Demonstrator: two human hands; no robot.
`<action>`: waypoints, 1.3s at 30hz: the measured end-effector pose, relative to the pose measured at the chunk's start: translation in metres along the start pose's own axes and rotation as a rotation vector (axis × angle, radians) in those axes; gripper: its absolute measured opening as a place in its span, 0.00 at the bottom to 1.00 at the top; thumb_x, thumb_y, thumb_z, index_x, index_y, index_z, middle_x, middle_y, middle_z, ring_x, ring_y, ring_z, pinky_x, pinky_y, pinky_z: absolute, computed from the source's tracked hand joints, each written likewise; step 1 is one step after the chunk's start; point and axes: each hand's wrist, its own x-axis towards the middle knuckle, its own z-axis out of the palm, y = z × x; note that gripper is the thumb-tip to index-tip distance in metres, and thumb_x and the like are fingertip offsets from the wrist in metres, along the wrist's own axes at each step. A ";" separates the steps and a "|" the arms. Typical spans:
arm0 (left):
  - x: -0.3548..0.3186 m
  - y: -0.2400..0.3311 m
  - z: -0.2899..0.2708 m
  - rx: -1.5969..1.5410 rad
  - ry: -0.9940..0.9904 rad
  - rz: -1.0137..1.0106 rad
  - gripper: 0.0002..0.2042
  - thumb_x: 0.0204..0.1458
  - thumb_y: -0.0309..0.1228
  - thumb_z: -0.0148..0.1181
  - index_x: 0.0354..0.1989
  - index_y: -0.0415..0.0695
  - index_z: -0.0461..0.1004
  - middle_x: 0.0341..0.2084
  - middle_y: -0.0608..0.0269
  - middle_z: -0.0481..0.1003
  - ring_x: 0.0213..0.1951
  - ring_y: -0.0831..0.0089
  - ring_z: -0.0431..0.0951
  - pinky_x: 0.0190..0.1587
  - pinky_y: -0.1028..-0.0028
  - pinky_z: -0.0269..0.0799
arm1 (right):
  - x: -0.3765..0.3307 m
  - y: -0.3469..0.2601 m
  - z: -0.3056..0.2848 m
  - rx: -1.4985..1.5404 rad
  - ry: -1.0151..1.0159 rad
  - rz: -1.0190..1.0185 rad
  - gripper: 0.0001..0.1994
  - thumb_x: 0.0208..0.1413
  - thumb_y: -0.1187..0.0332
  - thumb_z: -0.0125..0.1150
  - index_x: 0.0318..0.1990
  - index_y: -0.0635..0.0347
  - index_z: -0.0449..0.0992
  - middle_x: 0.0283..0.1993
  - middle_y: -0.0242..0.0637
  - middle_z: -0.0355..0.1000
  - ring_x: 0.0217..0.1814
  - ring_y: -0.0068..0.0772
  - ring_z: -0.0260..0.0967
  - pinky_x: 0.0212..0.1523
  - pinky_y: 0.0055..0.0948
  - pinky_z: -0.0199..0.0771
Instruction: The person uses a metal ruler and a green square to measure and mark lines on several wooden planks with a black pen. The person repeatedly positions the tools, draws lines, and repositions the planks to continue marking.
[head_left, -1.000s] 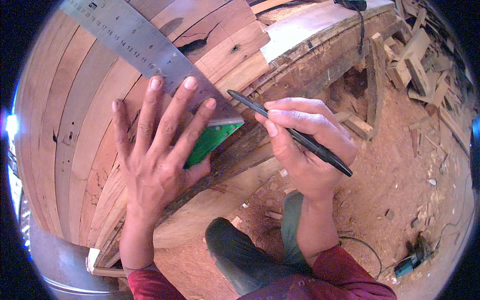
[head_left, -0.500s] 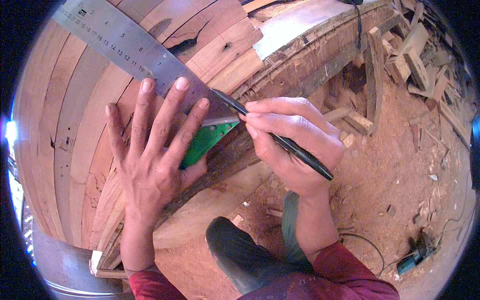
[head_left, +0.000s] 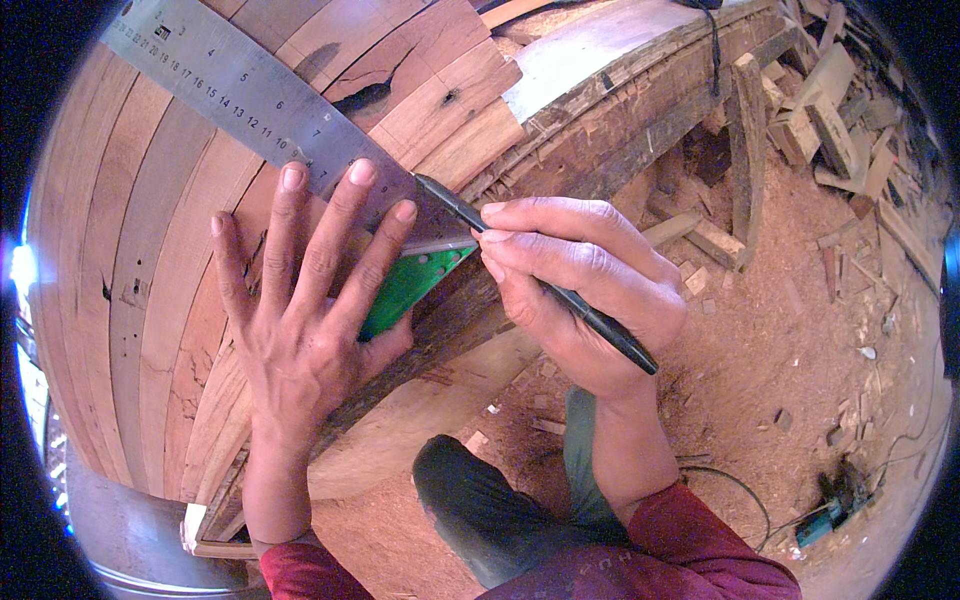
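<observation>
I see my left hand (head_left: 305, 320) spread flat, fingers open, pressing a steel try square with a green stock (head_left: 300, 120) against the curved wooden plank panel (head_left: 130, 250). My right hand (head_left: 580, 285) is closed around a slim black pen (head_left: 540, 280), its tip touching the blade's edge beside my left fingertips.

around the workplace

reddish sawdust floor (head_left: 800, 330) littered with chips; a heap of wood offcuts (head_left: 840, 120) at the upper right; an upright wooden post (head_left: 745, 150) beside a short block (head_left: 715, 240); a teal power tool (head_left: 830, 505) lying low right, its black cable (head_left: 730, 480) looping across the dust; a pale painted panel (head_left: 600, 50) along the top
</observation>
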 end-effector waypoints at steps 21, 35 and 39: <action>0.001 0.001 0.001 0.007 0.015 -0.010 0.37 0.33 0.42 0.71 0.60 0.70 0.72 0.68 0.76 0.62 0.71 0.62 0.57 0.74 0.46 0.33 | -0.003 0.001 -0.026 -0.062 0.027 0.035 0.11 0.45 0.87 0.66 0.37 0.67 0.79 0.40 0.50 0.77 0.39 0.37 0.79 0.39 0.32 0.84; 0.005 0.000 0.001 0.026 -0.020 0.043 0.33 0.44 0.50 0.66 0.63 0.65 0.69 0.69 0.67 0.61 0.72 0.55 0.53 0.73 0.44 0.30 | -0.011 0.010 -0.009 0.032 0.078 0.056 0.11 0.49 0.86 0.64 0.40 0.67 0.78 0.43 0.51 0.76 0.40 0.39 0.79 0.40 0.33 0.85; 0.005 0.001 0.003 0.027 -0.019 0.040 0.34 0.43 0.49 0.66 0.64 0.65 0.69 0.69 0.67 0.60 0.72 0.55 0.52 0.73 0.44 0.30 | -0.010 0.011 -0.004 0.023 0.073 0.047 0.10 0.49 0.86 0.64 0.40 0.67 0.78 0.43 0.51 0.76 0.40 0.39 0.79 0.40 0.33 0.85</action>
